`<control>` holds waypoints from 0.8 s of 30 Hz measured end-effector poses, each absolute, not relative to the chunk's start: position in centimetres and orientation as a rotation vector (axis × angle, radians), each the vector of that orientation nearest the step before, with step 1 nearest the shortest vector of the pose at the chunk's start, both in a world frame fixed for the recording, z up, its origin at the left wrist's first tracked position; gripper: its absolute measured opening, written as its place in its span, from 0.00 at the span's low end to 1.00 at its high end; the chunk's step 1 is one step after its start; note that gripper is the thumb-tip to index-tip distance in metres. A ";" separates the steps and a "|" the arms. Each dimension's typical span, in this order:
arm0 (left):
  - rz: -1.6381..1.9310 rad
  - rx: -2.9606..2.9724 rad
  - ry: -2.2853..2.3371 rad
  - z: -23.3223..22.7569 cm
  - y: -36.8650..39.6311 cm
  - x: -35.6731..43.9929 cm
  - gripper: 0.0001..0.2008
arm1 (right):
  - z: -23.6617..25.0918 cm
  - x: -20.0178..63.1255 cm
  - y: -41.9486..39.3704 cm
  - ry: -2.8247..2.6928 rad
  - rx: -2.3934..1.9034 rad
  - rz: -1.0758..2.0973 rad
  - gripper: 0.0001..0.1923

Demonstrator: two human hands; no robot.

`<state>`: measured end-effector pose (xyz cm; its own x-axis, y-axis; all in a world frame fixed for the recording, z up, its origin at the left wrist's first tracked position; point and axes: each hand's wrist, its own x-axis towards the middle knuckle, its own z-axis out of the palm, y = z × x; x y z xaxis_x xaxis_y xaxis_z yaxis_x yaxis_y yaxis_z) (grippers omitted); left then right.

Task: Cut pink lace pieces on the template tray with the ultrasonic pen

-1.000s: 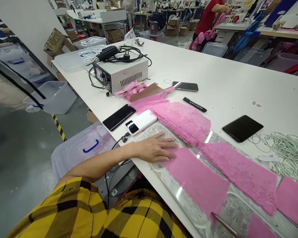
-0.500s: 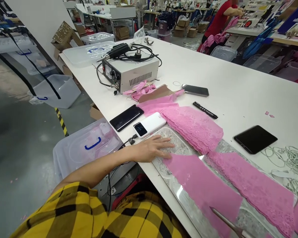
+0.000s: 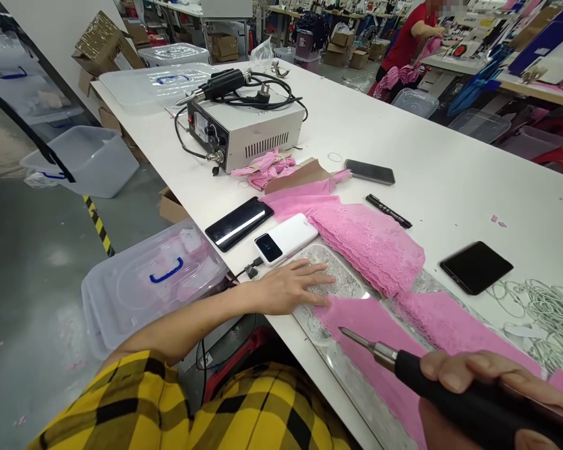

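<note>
My left hand (image 3: 294, 287) lies flat, fingers spread, on the left end of a glass plate (image 3: 332, 281), its fingertips touching a plain pink fabric strip (image 3: 380, 337). My right hand (image 3: 490, 381) grips a black-handled cutting tool (image 3: 431, 381); its metal tip (image 3: 351, 336) hovers just over that strip. A strip of pink lace (image 3: 368, 240) lies folded beyond it, and a second lace band (image 3: 455, 328) runs to the right.
On the white table (image 3: 450, 169) stand a white control box (image 3: 246, 131) with cables, a white power bank (image 3: 286, 239), three dark phones (image 3: 238, 223) (image 3: 476, 267) (image 3: 370, 172), a black marker (image 3: 388, 210) and pale cords (image 3: 544, 312). A lidded plastic bin (image 3: 150, 287) sits below left. A person in red works far back.
My right hand with the black-handled tool has come into view from the lower right, its tip now over the plain pink strip. My left hand stays flat on the plate.
</note>
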<state>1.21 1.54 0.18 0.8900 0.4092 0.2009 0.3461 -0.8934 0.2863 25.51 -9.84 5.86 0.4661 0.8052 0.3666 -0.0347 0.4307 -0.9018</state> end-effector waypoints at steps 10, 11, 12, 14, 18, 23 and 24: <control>0.406 2.816 0.577 0.2 1.4 1.2 0.24 | 6.2 21.7 -7.3 -1.005 -0.915 0.739 0.10; 0.408 2.813 0.571 0.1 1.4 1.2 0.24 | 6.2 21.6 -7.2 -1.018 -0.915 0.738 0.09; 0.413 2.810 0.566 0.1 1.4 1.2 0.23 | 6.2 21.5 -7.2 -1.031 -0.914 0.735 0.09; 0.424 2.809 0.558 0.0 1.5 1.2 0.23 | 6.2 21.3 -7.1 -1.042 -0.917 0.725 0.09; 0.429 2.815 0.558 0.0 1.5 1.2 0.22 | 6.3 21.1 -7.0 -1.047 -0.916 0.718 0.08; 0.463 2.806 0.550 0.0 1.4 1.2 0.21 | 6.0 21.3 -7.1 -1.077 -0.909 0.718 0.09; 0.471 2.805 0.546 0.0 1.4 1.2 0.21 | 5.9 21.4 -7.2 -1.087 -0.911 0.719 0.08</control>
